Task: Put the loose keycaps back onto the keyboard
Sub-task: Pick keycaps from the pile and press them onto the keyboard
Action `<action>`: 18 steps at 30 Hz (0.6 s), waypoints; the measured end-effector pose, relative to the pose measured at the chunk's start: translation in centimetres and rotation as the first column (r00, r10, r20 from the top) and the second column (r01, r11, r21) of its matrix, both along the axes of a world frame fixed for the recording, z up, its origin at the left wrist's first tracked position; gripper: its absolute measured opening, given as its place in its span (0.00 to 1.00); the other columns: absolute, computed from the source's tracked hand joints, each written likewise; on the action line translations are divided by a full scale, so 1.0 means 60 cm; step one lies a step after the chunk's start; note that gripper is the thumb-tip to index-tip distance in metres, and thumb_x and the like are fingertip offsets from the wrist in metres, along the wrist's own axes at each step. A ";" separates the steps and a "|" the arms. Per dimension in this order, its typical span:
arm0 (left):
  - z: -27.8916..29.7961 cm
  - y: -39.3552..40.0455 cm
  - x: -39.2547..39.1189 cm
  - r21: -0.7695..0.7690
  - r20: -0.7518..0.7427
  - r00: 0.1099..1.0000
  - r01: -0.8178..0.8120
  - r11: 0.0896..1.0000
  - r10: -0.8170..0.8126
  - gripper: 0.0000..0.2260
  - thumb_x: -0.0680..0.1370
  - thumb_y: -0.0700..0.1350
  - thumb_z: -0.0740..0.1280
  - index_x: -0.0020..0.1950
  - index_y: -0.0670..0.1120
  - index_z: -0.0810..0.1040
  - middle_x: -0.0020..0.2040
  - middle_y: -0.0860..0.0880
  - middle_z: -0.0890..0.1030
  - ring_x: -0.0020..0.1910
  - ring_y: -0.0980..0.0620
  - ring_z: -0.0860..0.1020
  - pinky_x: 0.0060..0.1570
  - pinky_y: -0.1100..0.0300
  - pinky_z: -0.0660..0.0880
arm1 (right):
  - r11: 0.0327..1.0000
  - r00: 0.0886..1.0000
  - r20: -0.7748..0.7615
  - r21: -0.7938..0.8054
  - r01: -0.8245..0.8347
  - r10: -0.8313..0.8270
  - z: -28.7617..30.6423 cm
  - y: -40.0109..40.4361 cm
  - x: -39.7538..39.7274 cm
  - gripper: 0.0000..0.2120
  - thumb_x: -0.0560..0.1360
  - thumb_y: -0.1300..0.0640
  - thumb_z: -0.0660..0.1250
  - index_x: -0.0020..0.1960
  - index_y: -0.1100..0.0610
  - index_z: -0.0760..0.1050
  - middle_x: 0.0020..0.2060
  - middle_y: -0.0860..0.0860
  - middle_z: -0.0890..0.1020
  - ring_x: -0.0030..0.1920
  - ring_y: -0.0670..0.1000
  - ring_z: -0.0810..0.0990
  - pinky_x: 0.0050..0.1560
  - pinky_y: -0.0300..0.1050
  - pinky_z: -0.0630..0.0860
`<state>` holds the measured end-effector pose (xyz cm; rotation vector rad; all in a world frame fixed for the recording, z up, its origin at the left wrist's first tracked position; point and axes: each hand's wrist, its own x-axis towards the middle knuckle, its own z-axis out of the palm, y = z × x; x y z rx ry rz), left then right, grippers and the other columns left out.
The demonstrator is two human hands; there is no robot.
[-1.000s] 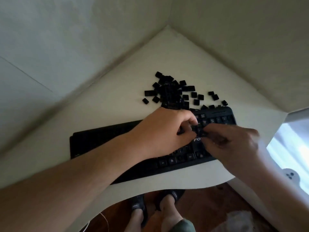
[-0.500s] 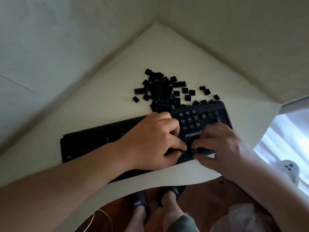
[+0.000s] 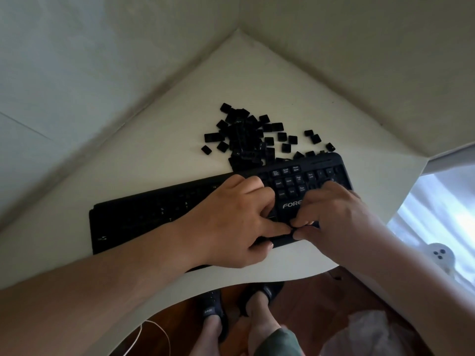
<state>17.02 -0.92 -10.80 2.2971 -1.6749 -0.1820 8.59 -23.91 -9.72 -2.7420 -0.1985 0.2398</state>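
Head view: I see the cream table (image 3: 257,80), then the black keyboard (image 3: 144,217) lying on it, long axis running left-right with its right end angled away. Behind it sits the loose keycap pile (image 3: 244,140). My left hand (image 3: 231,222) and right hand (image 3: 339,222) meet fingertip to fingertip over the near-right keys, fingers curled, pinching something too small to identify.

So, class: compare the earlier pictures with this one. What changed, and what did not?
Both hands moved from the middle key block toward the keyboard's near edge, where the left hand and right hand now meet fingertip to fingertip. The loose keycaps stayed heaped behind it.
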 end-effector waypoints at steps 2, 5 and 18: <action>0.003 -0.002 0.000 0.009 0.012 1.000 0.000 1.000 -0.001 0.15 0.79 0.58 0.63 0.64 0.63 0.82 0.48 0.53 0.71 0.53 0.49 0.69 0.55 0.53 0.65 | 1.000 1.000 0.003 -0.020 0.022 -0.022 -0.002 0.003 0.001 0.15 0.60 0.53 0.85 0.39 0.40 0.83 0.35 0.37 0.77 0.43 0.47 0.70 0.43 0.52 0.76; 0.005 -0.003 -0.002 0.028 0.032 0.999 0.006 1.000 -0.007 0.16 0.79 0.59 0.63 0.65 0.64 0.81 0.48 0.52 0.71 0.52 0.49 0.69 0.55 0.52 0.66 | 0.998 1.000 0.012 -0.058 0.029 -0.028 -0.002 0.008 -0.002 0.15 0.59 0.53 0.85 0.37 0.40 0.82 0.34 0.36 0.76 0.42 0.47 0.69 0.42 0.50 0.76; 0.010 -0.006 -0.001 0.052 0.106 0.994 0.024 0.998 -0.029 0.17 0.80 0.60 0.61 0.67 0.66 0.79 0.47 0.52 0.72 0.53 0.47 0.71 0.57 0.48 0.66 | 0.993 0.995 -0.062 -0.085 0.077 -0.083 0.002 0.014 -0.005 0.16 0.61 0.54 0.85 0.38 0.39 0.81 0.34 0.34 0.76 0.45 0.49 0.74 0.44 0.52 0.78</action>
